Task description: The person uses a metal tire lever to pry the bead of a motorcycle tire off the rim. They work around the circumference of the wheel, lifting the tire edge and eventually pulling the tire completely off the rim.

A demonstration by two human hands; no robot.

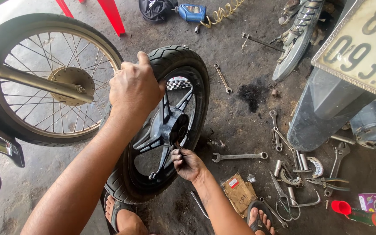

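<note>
A loose black motorcycle wheel with a tyre and cast spokes stands upright on the concrete floor in front of me. My left hand grips the top of its tyre and holds it up. My right hand is at the black hub, fingers pinched on something small that I cannot make out. My two feet in sandals show at the bottom edge, the left foot touching the tyre's base.
A mounted spoked wheel stands at left. Wrenches, pliers, brake shoes and other tools lie scattered at right, with a small cardboard box. A motorcycle's rear with its plate fills the upper right. A blue oil bottle lies farther off.
</note>
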